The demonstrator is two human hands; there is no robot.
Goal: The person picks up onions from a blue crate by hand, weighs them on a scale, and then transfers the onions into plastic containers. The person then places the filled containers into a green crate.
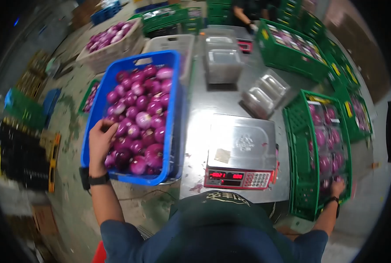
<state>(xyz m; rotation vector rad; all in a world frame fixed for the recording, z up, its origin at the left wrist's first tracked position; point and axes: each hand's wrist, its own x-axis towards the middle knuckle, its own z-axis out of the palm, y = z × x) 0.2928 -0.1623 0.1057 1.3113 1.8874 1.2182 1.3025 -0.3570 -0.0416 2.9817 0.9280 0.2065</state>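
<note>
Metal table (197, 151) between outstretched hands (101, 140)

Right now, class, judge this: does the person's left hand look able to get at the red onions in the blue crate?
Very likely yes: the left hand is at the crate's left side, fingers over the red onions. The top is open, and no lid blocks the way.

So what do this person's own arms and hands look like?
The left hand and right hand are bare, with no gloves. A black band circles the left wrist, with a chunky dark piece at its side. The right wrist has a dark band too. Both short sleeves look dark blue, and the forearms are uncovered.
</note>
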